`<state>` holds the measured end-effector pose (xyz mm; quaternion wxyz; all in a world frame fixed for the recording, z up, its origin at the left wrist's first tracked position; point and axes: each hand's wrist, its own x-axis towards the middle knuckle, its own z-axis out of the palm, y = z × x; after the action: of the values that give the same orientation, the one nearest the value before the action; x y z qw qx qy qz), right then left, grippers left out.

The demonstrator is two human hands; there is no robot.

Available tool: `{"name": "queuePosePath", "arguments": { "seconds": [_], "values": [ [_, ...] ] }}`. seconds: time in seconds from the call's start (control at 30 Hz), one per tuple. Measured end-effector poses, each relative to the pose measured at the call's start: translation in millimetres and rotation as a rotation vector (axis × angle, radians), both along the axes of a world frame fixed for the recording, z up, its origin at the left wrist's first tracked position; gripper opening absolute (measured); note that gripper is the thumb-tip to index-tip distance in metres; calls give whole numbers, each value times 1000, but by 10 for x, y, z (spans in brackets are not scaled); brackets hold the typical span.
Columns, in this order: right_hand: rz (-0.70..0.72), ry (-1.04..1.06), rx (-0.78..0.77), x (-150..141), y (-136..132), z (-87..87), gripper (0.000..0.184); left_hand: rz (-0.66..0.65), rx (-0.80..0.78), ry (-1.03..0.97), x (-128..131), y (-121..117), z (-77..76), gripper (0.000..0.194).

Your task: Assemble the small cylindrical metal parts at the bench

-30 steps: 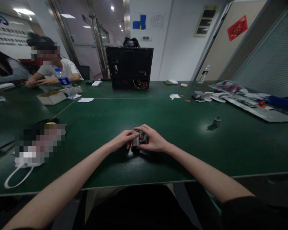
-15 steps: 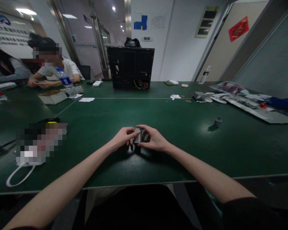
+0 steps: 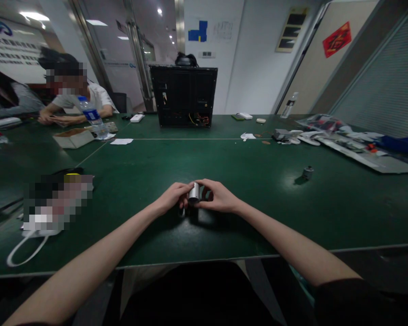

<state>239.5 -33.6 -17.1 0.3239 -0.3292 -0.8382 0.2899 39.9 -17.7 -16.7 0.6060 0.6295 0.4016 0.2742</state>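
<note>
Both hands are on a small silver metal cylinder (image 3: 194,194), tilted with a dark end facing me, just above the green table (image 3: 149,167). My left hand (image 3: 174,198) is closed, its fingers against the cylinder's left side. From the right, my right hand (image 3: 219,196) curves thumb and fingers around it at top and bottom. Beneath my left fingers shows a small dark and shiny bit (image 3: 181,212), too small to name. A small grey metal cylinder with a knob on top, like a little motor (image 3: 308,172), stands alone on the table to the right.
A black-backed box with exposed wiring (image 3: 185,97) stands at the back. On the left are a blurred-out item with a white strap (image 3: 29,249), an open carton (image 3: 74,138) and a water bottle (image 3: 93,118). Clutter on a board (image 3: 363,156) lies right. Two people sit far left.
The cylinder has turned between my hands, so its smooth silver side and dark end now face me. My hands have stayed in nearly the same place.
</note>
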Motion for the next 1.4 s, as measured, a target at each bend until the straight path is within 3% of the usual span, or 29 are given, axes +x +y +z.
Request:
{"name": "queuePosePath", "arguments": {
  "seconds": [0.27, 0.57, 0.8, 1.23, 1.4],
  "values": [
    [-19, 6, -74, 1, 25, 11, 52, -38, -9, 38, -1, 4, -21, 64],
    [-6, 45, 30, -7, 5, 17, 66, -70, 44, -38, -22, -1, -4, 45],
    [-63, -35, 163, -25, -4, 3, 62, -49, 216, 123, -6, -23, 21, 42],
    [-32, -67, 167, -29, -14, -13, 65, -90, 201, 50, -23, 4, -23, 40],
    [-45, -65, 176, -36, -24, -18, 66, -82, 207, 85, -17, -31, 33, 41]
  ]
}}
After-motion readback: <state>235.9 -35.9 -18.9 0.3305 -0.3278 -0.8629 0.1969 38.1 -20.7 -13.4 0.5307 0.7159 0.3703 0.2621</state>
